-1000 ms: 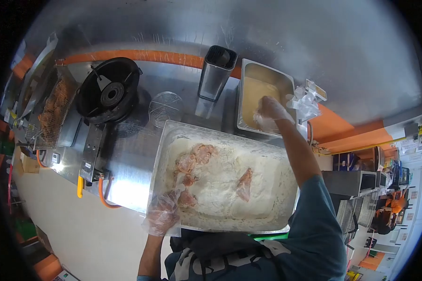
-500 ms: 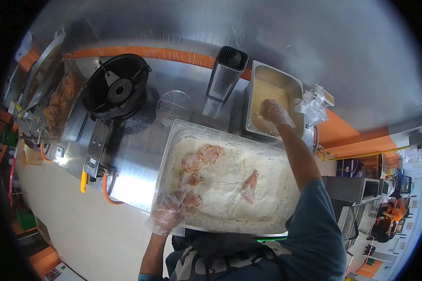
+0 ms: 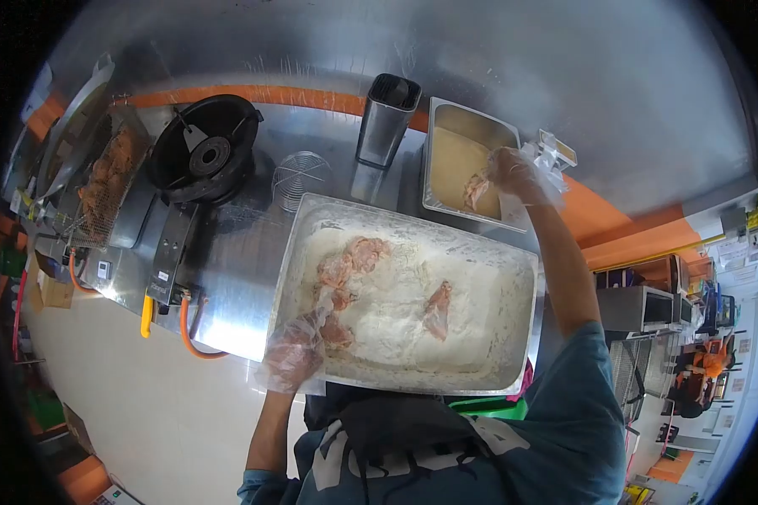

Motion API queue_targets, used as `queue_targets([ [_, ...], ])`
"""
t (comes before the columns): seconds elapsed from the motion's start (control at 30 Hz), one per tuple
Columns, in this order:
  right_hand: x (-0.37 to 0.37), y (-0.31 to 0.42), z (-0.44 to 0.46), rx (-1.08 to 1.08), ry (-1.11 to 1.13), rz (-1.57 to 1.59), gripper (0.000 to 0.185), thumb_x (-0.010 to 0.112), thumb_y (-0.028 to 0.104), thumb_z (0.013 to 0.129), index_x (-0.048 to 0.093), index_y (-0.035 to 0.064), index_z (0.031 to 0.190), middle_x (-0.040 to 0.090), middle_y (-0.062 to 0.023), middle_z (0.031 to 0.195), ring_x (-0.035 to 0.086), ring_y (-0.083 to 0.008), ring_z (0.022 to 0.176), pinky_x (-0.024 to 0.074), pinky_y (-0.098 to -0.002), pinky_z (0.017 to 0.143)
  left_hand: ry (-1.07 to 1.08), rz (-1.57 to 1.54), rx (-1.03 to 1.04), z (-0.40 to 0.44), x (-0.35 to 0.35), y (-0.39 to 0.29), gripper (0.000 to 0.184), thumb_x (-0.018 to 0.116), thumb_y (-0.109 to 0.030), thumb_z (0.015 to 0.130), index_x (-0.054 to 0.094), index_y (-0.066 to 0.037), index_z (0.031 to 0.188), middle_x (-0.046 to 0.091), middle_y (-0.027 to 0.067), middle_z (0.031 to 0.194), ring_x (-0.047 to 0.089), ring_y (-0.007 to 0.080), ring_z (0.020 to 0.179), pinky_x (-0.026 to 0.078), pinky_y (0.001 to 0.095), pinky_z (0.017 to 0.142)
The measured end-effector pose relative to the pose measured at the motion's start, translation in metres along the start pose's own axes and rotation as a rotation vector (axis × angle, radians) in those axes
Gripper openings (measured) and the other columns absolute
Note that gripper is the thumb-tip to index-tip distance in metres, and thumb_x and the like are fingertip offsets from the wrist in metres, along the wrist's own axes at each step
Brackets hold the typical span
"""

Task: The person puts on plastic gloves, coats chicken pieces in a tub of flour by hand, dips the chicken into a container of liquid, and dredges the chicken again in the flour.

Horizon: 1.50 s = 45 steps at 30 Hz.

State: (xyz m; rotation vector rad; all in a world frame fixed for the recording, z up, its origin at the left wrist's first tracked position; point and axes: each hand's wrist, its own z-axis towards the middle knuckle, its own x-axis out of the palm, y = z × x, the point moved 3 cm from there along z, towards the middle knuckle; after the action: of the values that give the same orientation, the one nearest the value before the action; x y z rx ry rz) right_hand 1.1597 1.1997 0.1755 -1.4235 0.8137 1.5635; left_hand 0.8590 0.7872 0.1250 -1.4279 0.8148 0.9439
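A large metal tray [image 3: 526, 324] of white flour lies in front of me, with several raw chicken pieces on its left part and one chicken piece [image 3: 437, 310] right of centre. My left hand [image 3: 293, 355], in a clear plastic glove, is at the tray's lower left edge beside the chicken; its fingers are blurred under the plastic. Behind the tray is a deep metal pan [image 3: 436, 151] of cloudy tan liquid. Over its right side my gloved right hand [image 3: 518, 175] grips a raw chicken piece [image 3: 476, 192], which hangs above the liquid.
Left on the steel counter stand a black round burner [image 3: 206, 151], a wire rack [image 3: 301, 178] and a mesh basket [image 3: 108, 181] of browned food. A steel holder [image 3: 387, 122] stands behind the tray. A person in orange [image 3: 710, 362] is far right.
My right hand has risen from the liquid and moved right, with a chicken piece now showing below its fingers. My left hand has stayed at the tray's edge. The view has shifted slightly.
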Motion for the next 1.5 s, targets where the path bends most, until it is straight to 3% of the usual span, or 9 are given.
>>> queue_targets([
  [0.23,-0.009,-0.002,0.005,-0.102,0.058,0.176,0.025,0.056,0.025,0.069,0.057,0.0026,0.078,0.057,-0.0195,0.081,0.055,-0.0336,0.082,0.0424,-0.0404,0.074,0.011,0.02,0.021,-0.004,-0.006,-0.001,0.049,0.057,-0.012,0.06,0.048,-0.007,0.108,0.055,0.0144,0.09,0.054,0.0295,0.076,0.044,0.0388,0.065],
  [0.43,-0.043,0.02,-0.009,-0.006,0.088,0.116,0.025,0.057,0.025,0.068,0.06,0.0035,0.082,0.058,-0.0188,0.086,0.055,-0.0336,0.083,0.0426,-0.0403,0.074,-0.184,0.071,0.041,-0.011,0.007,0.008,0.029,0.056,-0.02,0.065,0.055,-0.009,0.091,0.054,0.0126,0.069,0.054,0.0284,0.055,0.044,0.0395,0.048],
  [0.57,-0.048,0.024,-0.027,0.109,0.004,0.066,0.029,0.058,0.028,0.068,0.06,0.0038,0.084,0.058,-0.0184,0.09,0.054,-0.033,0.087,0.0424,-0.0396,0.076,-0.135,0.048,0.077,-0.016,0.014,0.014,0.043,0.058,-0.016,0.062,0.049,-0.006,0.103,0.054,0.0142,0.083,0.054,0.0298,0.068,0.044,0.0406,0.056],
  [0.8,-0.057,0.027,-0.086,-0.259,-0.047,0.065,0.023,0.058,0.02,0.067,0.056,0.0026,0.081,0.057,-0.0178,0.082,0.054,-0.031,0.083,0.0419,-0.0395,0.073,-0.18,0.073,0.123,0.014,-0.034,-0.032,0.026,0.054,-0.013,0.068,0.055,-0.011,0.094,0.057,0.0098,0.088,0.056,0.0241,0.067,0.046,0.0333,0.059],
  [0.97,-0.136,0.093,-0.16,-0.09,0.2,0.37,0.02,0.056,0.018,0.069,0.058,0.004,0.083,0.058,-0.015,0.081,0.056,-0.0289,0.081,0.0434,-0.0384,0.071,0.099,0.054,0.183,-0.003,0.035,0.033,0.03,0.054,-0.02,0.072,0.049,-0.001,0.096,0.053,0.0097,0.077,0.054,0.0213,0.066,0.045,0.0304,0.06],
  [1.07,-0.129,0.121,-0.195,-0.358,0.198,0.324,0.018,0.054,0.014,0.072,0.058,0.0043,0.087,0.059,-0.0124,0.084,0.057,-0.0241,0.079,0.0438,-0.0345,0.069,0.109,-0.201,0.064,-0.004,0.036,0.034,0.023,0.049,-0.022,0.078,0.051,-0.003,0.091,0.053,0.0086,0.077,0.053,0.0204,0.071,0.045,0.0295,0.064],
  [1.2,-0.08,0.179,-0.226,-0.273,0.722,0.378,0.028,0.05,0.027,0.073,0.055,0.0004,0.079,0.057,-0.018,0.082,0.056,-0.0313,0.074,0.0439,-0.0377,0.069,0.055,-0.464,-0.022,-0.002,0.084,0.069,0.022,0.046,-0.018,0.081,0.049,-0.003,0.096,0.052,0.0106,0.083,0.053,0.0207,0.078,0.045,0.0298,0.069],
  [1.3,-0.012,0.211,-0.247,-0.361,0.586,0.439,0.029,0.052,0.028,0.072,0.054,-0.0006,0.079,0.057,-0.0198,0.078,0.055,-0.0331,0.076,0.0426,-0.0401,0.07,0.098,-0.412,-0.058,0.029,0.078,0.05,0.027,0.042,-0.014,0.082,0.044,-0.002,0.107,0.051,0.0124,0.091,0.052,0.0215,0.082,0.045,0.0304,0.073],
  [1.5,-0.018,0.188,-0.246,-0.223,0.461,0.819,0.027,0.055,0.023,0.074,0.055,0.0015,0.091,0.057,-0.0201,0.082,0.054,-0.0343,0.079,0.0421,-0.0387,0.071,0.23,-1.338,-0.181,0.076,-0.005,-0.064,0.052,0.043,-0.005,0.078,0.026,-0.005,0.127,0.047,0.0132,0.109,0.051,0.0174,0.093,0.044,0.0274,0.077],
])
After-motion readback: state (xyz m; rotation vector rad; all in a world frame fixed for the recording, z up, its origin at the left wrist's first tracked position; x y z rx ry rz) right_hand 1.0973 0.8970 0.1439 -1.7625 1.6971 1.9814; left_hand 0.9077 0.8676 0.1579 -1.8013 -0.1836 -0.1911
